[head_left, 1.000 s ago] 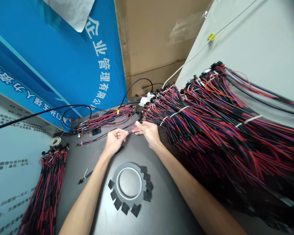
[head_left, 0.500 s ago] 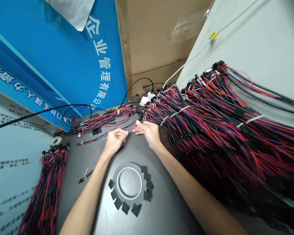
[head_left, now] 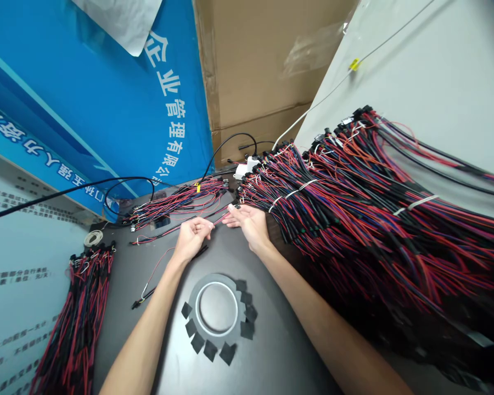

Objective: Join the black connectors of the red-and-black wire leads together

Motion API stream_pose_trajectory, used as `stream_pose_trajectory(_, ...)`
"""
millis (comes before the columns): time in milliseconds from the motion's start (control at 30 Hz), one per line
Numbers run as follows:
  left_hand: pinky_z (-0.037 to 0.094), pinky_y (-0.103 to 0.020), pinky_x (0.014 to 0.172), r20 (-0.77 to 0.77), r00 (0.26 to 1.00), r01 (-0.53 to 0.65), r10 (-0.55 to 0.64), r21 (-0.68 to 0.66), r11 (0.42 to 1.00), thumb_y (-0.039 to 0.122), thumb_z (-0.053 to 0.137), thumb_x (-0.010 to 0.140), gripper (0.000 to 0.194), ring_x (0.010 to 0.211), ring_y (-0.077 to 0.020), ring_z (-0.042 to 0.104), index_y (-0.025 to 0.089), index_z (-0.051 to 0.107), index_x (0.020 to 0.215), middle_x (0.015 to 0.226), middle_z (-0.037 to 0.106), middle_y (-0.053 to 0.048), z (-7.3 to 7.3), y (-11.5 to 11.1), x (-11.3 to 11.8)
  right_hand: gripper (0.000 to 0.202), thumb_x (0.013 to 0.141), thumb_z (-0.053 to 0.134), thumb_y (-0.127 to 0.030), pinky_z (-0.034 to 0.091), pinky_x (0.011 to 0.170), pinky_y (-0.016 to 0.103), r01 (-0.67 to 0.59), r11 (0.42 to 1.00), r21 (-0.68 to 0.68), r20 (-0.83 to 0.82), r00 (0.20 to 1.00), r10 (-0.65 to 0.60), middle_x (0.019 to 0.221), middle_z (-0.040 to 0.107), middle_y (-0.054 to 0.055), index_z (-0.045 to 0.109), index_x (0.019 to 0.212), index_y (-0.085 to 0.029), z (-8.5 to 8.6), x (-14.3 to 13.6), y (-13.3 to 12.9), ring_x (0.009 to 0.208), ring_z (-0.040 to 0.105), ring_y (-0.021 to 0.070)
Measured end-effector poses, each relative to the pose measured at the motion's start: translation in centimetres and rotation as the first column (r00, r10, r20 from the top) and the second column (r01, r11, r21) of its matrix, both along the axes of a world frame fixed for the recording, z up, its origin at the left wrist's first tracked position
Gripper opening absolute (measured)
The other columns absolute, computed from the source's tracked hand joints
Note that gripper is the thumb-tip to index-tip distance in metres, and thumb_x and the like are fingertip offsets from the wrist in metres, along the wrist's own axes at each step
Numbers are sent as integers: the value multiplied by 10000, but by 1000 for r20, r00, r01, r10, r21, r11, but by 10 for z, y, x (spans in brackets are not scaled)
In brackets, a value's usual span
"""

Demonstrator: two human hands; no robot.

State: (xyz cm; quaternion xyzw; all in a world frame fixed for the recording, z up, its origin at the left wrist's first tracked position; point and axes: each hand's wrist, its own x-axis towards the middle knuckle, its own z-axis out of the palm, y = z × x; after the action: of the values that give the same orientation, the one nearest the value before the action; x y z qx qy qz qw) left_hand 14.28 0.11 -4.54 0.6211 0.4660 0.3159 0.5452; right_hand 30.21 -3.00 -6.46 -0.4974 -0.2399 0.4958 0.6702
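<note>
My left hand is closed in a pinch on a wire harness, whose thin red wires cross the gap between my hands. The thumb and fingers of my right hand pinch the other end of this stretch; the exact grip is partly hidden. Below my left hand lie a thin red wire, a black sleeved piece and a black connector; I cannot tell whether they belong to the held harness. Nearer to me lies a grey ring with several black tape squares stuck around its edge.
A large heap of bundled red and black wire harnesses fills the right side. Looser harnesses lie at the back, another bunch at the left. A white plug, a pale coil and a cardboard panel stand around.
</note>
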Motion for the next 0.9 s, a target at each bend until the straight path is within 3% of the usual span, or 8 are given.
stream_pose_trajectory(400,194,-204,418,-56,998,-26,25,-7,1000,485,737,644,370,406,-49,305,148,585,653,476,492,40,0,0,0,474,573,858,-523,569,556,222,-2,1000,17,-25,1000,3,632,701,59,624,699,-130,-1,1,0,544,682,146)
stream_pose_trajectory(700,196,-190,403,-19,999,41,-42,-39,998,342,705,626,230,401,-50,343,138,655,720,508,553,18,6,0,-1,449,593,846,-510,572,551,224,40,999,10,-16,999,-40,626,700,60,617,684,-134,-4,0,2,525,674,142)
stream_pose_trajectory(900,198,-193,397,-39,999,17,-20,-75,997,392,729,616,284,379,-43,319,135,627,681,460,510,35,8,0,0,422,611,836,-486,572,550,216,68,998,-5,-11,998,-68,625,699,62,613,677,-135,-3,-1,2,543,686,149)
